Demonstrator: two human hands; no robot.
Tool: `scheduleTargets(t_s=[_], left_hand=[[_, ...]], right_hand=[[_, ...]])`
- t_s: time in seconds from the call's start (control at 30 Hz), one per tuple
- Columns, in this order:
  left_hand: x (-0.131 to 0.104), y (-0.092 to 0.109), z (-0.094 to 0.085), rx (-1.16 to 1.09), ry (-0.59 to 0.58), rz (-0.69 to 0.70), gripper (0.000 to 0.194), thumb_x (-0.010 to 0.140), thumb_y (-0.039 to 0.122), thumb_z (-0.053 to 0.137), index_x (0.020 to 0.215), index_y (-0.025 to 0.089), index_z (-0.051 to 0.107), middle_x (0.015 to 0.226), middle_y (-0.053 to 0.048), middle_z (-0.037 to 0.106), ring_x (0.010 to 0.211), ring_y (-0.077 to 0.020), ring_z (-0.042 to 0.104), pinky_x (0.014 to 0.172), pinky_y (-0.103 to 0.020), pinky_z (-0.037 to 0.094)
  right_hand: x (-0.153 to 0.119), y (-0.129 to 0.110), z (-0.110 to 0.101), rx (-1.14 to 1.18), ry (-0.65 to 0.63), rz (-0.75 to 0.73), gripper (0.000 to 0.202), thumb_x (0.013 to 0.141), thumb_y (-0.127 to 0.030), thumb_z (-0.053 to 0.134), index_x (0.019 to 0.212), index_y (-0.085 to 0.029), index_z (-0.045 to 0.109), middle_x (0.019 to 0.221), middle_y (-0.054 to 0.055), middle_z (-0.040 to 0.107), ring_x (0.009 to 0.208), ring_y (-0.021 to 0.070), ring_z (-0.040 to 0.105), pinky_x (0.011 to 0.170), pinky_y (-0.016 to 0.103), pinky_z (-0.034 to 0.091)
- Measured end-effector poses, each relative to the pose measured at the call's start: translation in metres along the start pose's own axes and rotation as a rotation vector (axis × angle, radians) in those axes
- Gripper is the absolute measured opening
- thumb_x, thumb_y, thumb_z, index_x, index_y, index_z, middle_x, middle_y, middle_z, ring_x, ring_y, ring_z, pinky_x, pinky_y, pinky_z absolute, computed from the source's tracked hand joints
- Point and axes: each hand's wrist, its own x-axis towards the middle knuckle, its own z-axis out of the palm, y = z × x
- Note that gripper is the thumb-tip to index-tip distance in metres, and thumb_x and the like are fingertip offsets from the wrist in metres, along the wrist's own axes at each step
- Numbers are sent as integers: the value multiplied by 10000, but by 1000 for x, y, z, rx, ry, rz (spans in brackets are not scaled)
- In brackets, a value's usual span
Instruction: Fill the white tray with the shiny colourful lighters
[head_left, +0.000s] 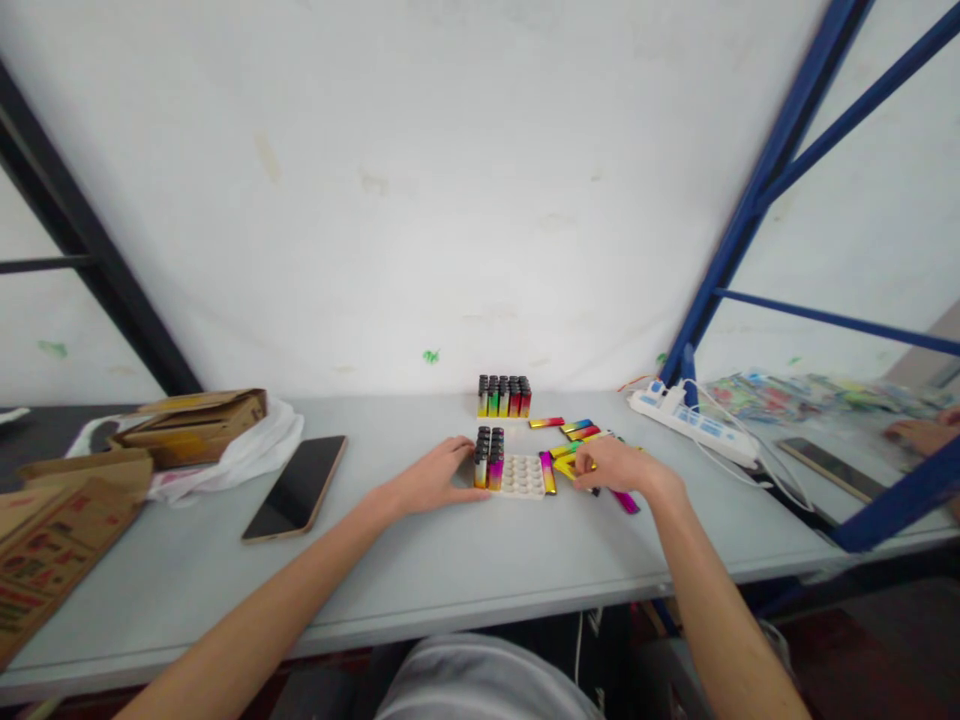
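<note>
A white tray (523, 477) with round holes lies mid-table. Several lighters (489, 458) with black tops stand upright in its left part; the holes to their right show bare. My left hand (435, 478) spans the tray's left end, thumb along the front corner and fingers by the back. My right hand (611, 465) is bent down over loose lighters at the tray's right, fingertips pinched at a yellow lighter (566, 467); its grip is partly hidden. A purple-and-yellow lighter (548, 473) lies against the tray's right edge. A magenta lighter (626, 502) pokes out below my right hand.
Behind the tray stands a block of upright lighters (504, 397). More lighters (579, 430) lie to its right. A phone (296, 488), a white plastic bag (274, 440) and cardboard boxes (199, 425) are at left. A power strip (694, 425) with cables lies right, near a blue frame (739, 235).
</note>
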Motion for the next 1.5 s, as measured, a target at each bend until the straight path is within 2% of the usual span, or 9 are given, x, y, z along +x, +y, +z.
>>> scheduleTargets(t_s=[0.1, 0.2, 0.4, 0.57, 0.8, 0.93, 1.03, 1.17, 1.5], left_hand=[[0, -2, 1, -1, -1, 5, 763, 836, 708, 705, 1340, 142, 611, 1377, -188, 609, 1292, -367, 587, 1160, -490, 452], [0, -3, 1, -13, 8, 14, 751, 826, 705, 718, 1323, 150, 622, 1354, -177, 619, 1268, -366, 600, 1151, -490, 459], [0, 2, 5, -32, 39, 3, 707, 817, 693, 729, 1295, 181, 628, 1329, -158, 606, 1231, -354, 606, 1127, -473, 479], [3, 8, 13, -8, 77, -65, 811, 748, 782, 735, 1206, 122, 626, 1219, -158, 581, 1144, -355, 603, 1070, -505, 509], [2, -2, 14, -69, 100, -36, 766, 748, 734, 779, 1243, 164, 647, 1268, -140, 570, 1209, -351, 585, 1136, -503, 474], [0, -3, 11, -71, 86, -23, 776, 731, 740, 793, 1259, 185, 664, 1287, -134, 578, 1235, -354, 581, 1162, -501, 451], [-1, -2, 10, -68, 85, -32, 790, 709, 744, 806, 1248, 181, 676, 1276, -133, 587, 1234, -360, 587, 1165, -494, 450], [-1, -2, 9, -72, 80, -24, 799, 685, 754, 814, 1238, 194, 681, 1269, -126, 596, 1209, -358, 602, 1142, -490, 471], [0, -2, 9, -73, 88, -16, 807, 672, 758, 818, 1226, 189, 679, 1250, -139, 615, 1198, -371, 608, 1120, -496, 487]], right_hand=[[-2, -1, -5, 45, 58, -112, 165, 887, -342, 689, 943, -187, 682, 905, 67, 758, 804, 194, 673, 671, 255, 442], [-5, -10, -8, 215, 39, -221, 275, 954, -439, 602, 1072, -196, 651, 792, 26, 736, 684, 179, 638, 634, 267, 426], [11, -29, 4, 519, 249, -377, 378, 954, -522, 576, 1038, -182, 719, 936, 57, 724, 748, 171, 594, 647, 269, 425], [32, -36, 25, 928, 263, -312, 436, 839, -598, 728, 832, -167, 666, 669, -20, 572, 631, 133, 508, 590, 249, 390], [25, -64, 33, 1347, 154, -326, 432, 867, -633, 708, 965, -235, 570, 813, 3, 651, 729, 151, 616, 736, 291, 527], [21, -78, 32, 1415, 165, -304, 445, 842, -628, 730, 1006, -267, 527, 642, -92, 435, 483, 79, 344, 464, 198, 321], [23, -83, 34, 1424, 151, -204, 503, 828, -712, 681, 909, -239, 529, 620, -102, 317, 459, 60, 175, 426, 195, 132], [31, -85, 41, 1383, 118, -66, 648, 870, -820, 474, 633, -230, 350, 544, -93, 209, 440, 58, 103, 416, 217, 84], [33, -88, 52, 1314, 234, 3, 457, 934, -494, 415, 565, -245, 315, 457, -78, 212, 399, 66, 98, 374, 218, 81]])
